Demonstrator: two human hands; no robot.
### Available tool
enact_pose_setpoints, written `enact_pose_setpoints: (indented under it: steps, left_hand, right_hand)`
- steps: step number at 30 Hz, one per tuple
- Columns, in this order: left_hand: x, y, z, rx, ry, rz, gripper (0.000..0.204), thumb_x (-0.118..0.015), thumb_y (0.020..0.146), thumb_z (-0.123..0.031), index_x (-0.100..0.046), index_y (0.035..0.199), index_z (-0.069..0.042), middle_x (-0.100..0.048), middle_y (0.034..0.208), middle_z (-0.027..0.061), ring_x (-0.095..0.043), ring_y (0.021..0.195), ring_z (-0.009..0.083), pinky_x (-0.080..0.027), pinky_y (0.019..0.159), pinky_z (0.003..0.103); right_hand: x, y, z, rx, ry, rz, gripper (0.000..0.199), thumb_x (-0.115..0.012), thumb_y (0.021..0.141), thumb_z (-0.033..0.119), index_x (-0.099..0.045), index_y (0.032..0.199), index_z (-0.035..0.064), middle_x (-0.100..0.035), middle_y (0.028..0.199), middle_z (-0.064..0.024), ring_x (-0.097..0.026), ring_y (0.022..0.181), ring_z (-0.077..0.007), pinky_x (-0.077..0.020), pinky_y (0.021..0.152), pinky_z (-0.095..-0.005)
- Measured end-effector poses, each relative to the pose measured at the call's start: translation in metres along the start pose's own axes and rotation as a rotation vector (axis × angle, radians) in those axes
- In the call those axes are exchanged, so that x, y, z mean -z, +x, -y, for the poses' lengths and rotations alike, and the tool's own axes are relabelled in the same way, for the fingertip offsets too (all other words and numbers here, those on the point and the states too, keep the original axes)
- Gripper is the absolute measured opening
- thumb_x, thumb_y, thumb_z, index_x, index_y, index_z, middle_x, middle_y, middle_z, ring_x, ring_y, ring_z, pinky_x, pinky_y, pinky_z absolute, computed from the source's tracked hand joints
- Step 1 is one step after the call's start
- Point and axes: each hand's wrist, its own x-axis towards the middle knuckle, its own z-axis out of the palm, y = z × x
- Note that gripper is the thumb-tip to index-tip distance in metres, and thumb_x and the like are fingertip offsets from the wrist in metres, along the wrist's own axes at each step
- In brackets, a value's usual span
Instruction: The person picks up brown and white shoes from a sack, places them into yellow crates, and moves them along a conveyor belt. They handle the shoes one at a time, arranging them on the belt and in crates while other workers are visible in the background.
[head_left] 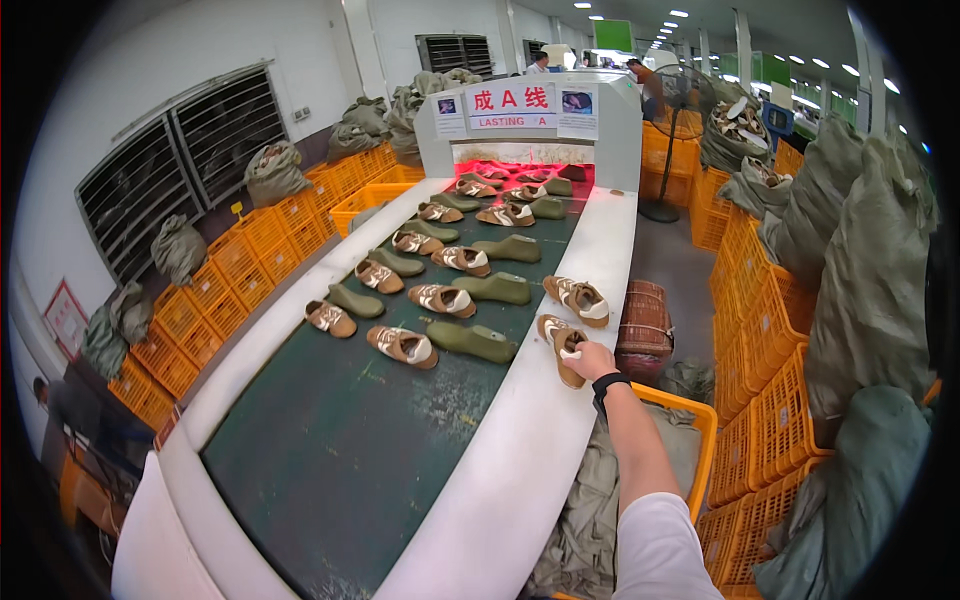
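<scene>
- Orange crates (pixel 212 292), topped by sacks (pixel 178 250), are stacked far left of the hand, beneath barred windows (pixel 180 150) set in a white wall.
- Scuffed dark green belt (pixel 340 480), left of the hand, is covered farther up by brown-and-white shoes (pixel 402 346) paired in rows with green lasts (pixel 470 342).
- Grey machine housing (pixel 436 150), beyond the hand, is arched over the belt, its mouth lit red.
- White ledge (pixel 520 450), beneath the hand, is shared by the held shoe (pixel 554 334) and, just ahead of it, a second shoe (pixel 577 299).
- Collar of the held shoe is pinched by the right hand (pixel 593 360); whether the sole is lifted cannot be told. Left hand is not seen, so its state cannot be told.
- Light pressure is probably best used, lest the upper be creased; the toe should be kept off the second shoe, and the ledge's outer edge minded.
- Grey-green cloth (pixel 585 505) is held in an orange crate (pixel 708 430) below the hand; farther right, tall sacks (pixel 868 270) are ranged.
</scene>
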Motion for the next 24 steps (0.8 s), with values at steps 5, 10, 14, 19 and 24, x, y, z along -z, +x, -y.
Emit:
enact_pose_setpoints:
  steps: [5,10,14,19,24]
  left_hand:
    - [0.007,0.055,-0.029,-0.078,0.049,0.014,0.045,-0.062,0.083,-0.021,-0.051,0.123,-0.005,-0.064,0.100,0.0216,-0.061,0.091,0.0380,-0.049,0.077,0.043]
    - [0.005,0.092,-0.045,-0.148,0.064,0.072,0.044,-0.063,0.082,-0.020,-0.051,0.121,-0.004,-0.064,0.098,0.0200,-0.061,0.090,0.0373,-0.049,0.077,0.042]
    - [0.003,0.102,-0.051,-0.137,0.082,0.135,0.044,-0.064,0.081,-0.019,-0.052,0.121,-0.004,-0.064,0.098,0.0206,-0.061,0.089,0.0377,-0.049,0.077,0.042]
    - [0.006,0.096,-0.056,-0.132,0.109,0.110,0.045,-0.064,0.081,-0.018,-0.052,0.122,-0.004,-0.063,0.099,0.0213,-0.061,0.090,0.0383,-0.049,0.078,0.042]
    - [0.010,0.071,-0.059,-0.051,0.130,0.111,0.045,-0.064,0.081,-0.018,-0.052,0.122,-0.004,-0.063,0.101,0.0215,-0.060,0.093,0.0373,-0.049,0.080,0.041]
  right_hand:
    - [0.007,0.044,-0.049,-0.114,-0.031,-0.006,0.049,-0.068,0.071,0.041,-0.066,0.109,0.0106,-0.065,0.103,-0.0149,-0.062,0.098,-0.0288,-0.0475,0.087,-0.0384]
    - [0.000,0.065,-0.079,-0.052,-0.238,-0.139,0.036,-0.067,0.071,0.033,-0.067,0.098,0.0084,-0.066,0.094,-0.0132,-0.063,0.089,-0.0292,-0.0501,0.079,-0.0390]
    - [-0.025,0.071,-0.073,0.130,-0.231,-0.150,0.030,-0.067,0.071,0.032,-0.067,0.090,0.0081,-0.064,0.091,-0.0131,-0.063,0.086,-0.0291,-0.0506,0.075,-0.0395]
    - [-0.052,0.077,-0.064,0.042,-0.254,-0.105,0.027,-0.061,0.075,0.015,-0.062,0.101,0.0088,-0.055,0.112,-0.0169,-0.063,0.086,-0.0328,-0.0521,0.072,-0.0393]
    - [-0.043,0.058,-0.038,-0.080,-0.268,-0.324,0.035,-0.055,0.077,0.000,-0.057,0.111,0.0082,-0.043,0.130,-0.0192,-0.061,0.090,-0.0351,-0.0522,0.076,-0.0380]
